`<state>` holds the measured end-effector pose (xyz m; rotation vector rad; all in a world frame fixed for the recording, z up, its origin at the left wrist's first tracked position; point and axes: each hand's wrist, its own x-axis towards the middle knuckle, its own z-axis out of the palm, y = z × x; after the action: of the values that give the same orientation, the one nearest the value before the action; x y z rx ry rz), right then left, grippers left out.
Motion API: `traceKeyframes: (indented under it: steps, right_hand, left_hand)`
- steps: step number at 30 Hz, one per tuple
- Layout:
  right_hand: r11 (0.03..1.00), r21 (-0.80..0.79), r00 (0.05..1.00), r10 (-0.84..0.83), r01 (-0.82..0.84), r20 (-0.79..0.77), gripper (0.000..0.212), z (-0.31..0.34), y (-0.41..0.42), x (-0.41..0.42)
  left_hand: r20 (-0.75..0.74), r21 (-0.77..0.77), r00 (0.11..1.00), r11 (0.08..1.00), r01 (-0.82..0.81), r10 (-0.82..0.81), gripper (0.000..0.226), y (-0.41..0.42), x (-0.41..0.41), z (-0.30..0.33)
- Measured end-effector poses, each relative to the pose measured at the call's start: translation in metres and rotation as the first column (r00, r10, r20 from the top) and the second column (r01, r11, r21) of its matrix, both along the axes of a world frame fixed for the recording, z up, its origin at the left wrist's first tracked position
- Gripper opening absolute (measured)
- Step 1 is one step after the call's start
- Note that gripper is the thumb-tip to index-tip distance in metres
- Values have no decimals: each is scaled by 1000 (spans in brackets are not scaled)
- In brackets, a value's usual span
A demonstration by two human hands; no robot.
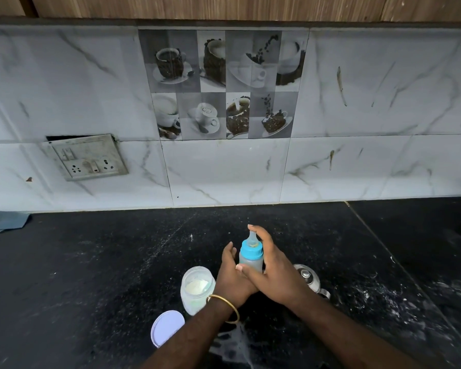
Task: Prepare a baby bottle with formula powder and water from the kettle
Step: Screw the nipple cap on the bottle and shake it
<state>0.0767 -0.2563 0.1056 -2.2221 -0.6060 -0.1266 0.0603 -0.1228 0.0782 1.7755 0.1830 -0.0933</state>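
Now, in the head view, the baby bottle (250, 258) stands low in the centre of the frame, pressed between both palms. The left hand (232, 275) lies flat against its left side, fingers fairly straight. The right hand (270, 267) covers the right side, fingers extended, one fingertip touching the teat, thumb crossing the front. With the blue collar screwed on, this hold looks suited to rolling the bottle to mix. Just left, the open formula jar (197, 288) stands on the black worktop (91, 262), its lid (167, 327) lying below it. The kettle (310, 280) sits behind the right wrist, within reach.
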Motion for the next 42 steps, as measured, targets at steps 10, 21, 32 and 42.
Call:
traceKeyframes:
  steps: [10,21,32,42]
  right_hand:
    - [989,20,984,-151,150,98,86,16,-5,26]
    - [994,-30,995,-102,102,5,85,9,-9,46]
    - [923,292,958,-279,249,64,85,14,-11,56]
    - [902,292,933,-351,316,74,87,8,-4,56]
  left_hand:
    - [143,-23,988,998,54,-50,148,27,10,8]
    - [164,63,981,994,92,-101,144,42,8,10]
    - [312,95,950,994,-49,17,25,52,14,8]
    - [321,100,947,994,-40,5,34,51,22,-2]
